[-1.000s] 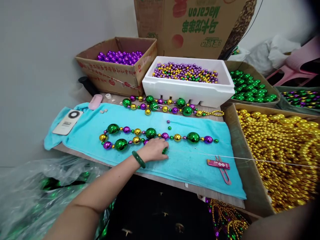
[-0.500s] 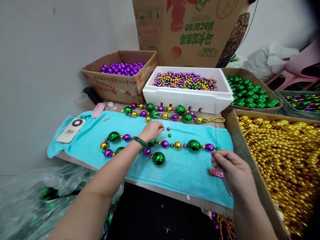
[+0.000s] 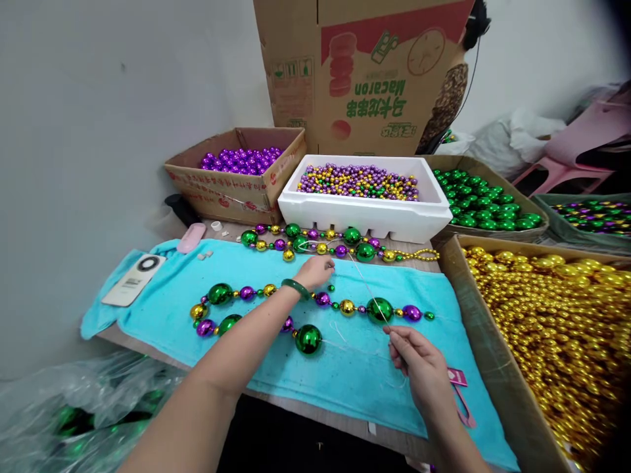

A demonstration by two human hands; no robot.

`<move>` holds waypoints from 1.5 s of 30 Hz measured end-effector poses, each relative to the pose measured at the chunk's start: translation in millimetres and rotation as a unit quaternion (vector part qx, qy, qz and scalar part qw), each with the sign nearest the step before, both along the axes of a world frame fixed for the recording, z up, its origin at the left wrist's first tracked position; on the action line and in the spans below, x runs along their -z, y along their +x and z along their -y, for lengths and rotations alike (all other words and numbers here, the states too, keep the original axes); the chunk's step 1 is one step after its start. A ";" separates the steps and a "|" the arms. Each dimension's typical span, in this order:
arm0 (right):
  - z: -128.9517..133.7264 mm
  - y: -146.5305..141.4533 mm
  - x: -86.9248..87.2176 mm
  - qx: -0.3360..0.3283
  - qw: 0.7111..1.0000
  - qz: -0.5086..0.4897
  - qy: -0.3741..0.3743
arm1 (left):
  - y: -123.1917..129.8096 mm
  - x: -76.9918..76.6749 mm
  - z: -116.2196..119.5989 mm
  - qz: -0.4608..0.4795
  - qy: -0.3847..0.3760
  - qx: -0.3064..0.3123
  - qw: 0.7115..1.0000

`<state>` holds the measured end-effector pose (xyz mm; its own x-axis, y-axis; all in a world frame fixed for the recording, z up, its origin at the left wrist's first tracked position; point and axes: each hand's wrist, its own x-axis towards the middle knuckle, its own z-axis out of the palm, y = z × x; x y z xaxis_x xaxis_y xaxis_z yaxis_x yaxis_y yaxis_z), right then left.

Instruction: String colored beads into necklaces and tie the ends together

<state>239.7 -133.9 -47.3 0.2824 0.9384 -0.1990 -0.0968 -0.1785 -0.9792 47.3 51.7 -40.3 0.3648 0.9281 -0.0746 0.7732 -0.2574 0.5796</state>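
My left hand [image 3: 315, 272], a green bangle [image 3: 296, 288] at its wrist, pinches a small purple bead, mostly hidden by the fingertips. A small green bead [image 3: 331, 288] lies on the towel just below those fingers. In my right hand [image 3: 417, 355], thumb and fingers are closed on a thin white string [image 3: 365, 284] that slants up and left. The string of large beads [image 3: 348, 307], green, purple and gold, lies in a bent loop on the turquoise towel [image 3: 296, 368], partly under my left forearm. Clear thread trails from its large green end bead [image 3: 308, 339].
Finished-looking bead strands [image 3: 340, 250] lie behind the towel. A white foam box [image 3: 365, 213] of small beads stands behind them, between cartons of purple balls [image 3: 241, 161] and green beads [image 3: 478, 200]. Gold beads [image 3: 552, 328] fill a carton at right. A pink-handled tool [image 3: 458, 378] lies nearby.
My right hand has moved left and raised the string across the towel. My left fingers have reached the purple bead, which lay loose before. The view has tilted up slightly.
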 end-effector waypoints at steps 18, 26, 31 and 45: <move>-7.2 -6.5 2.0 -0.018 0.999 0.028 -0.007 | -28.2 -41.8 20.9 0.523 -0.301 -0.064 0.795; -9.2 -7.1 4.7 -0.038 0.999 0.037 -0.013 | -31.4 -41.8 22.9 0.509 -0.293 -0.048 0.808; -8.9 -11.8 -0.5 -0.031 0.999 0.039 -0.016 | -35.8 -38.1 20.8 0.508 -0.292 -0.044 0.809; -17.8 -19.0 8.5 -0.011 0.999 -0.047 -0.024 | -46.7 -48.0 4.5 0.323 -0.123 -0.047 0.937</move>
<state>220.7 -116.0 -55.8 0.2405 0.9325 -0.2694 -0.1834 -0.2289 -0.9560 0.6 47.2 7.8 0.3254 0.9420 -0.0819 0.2527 -0.0032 0.9675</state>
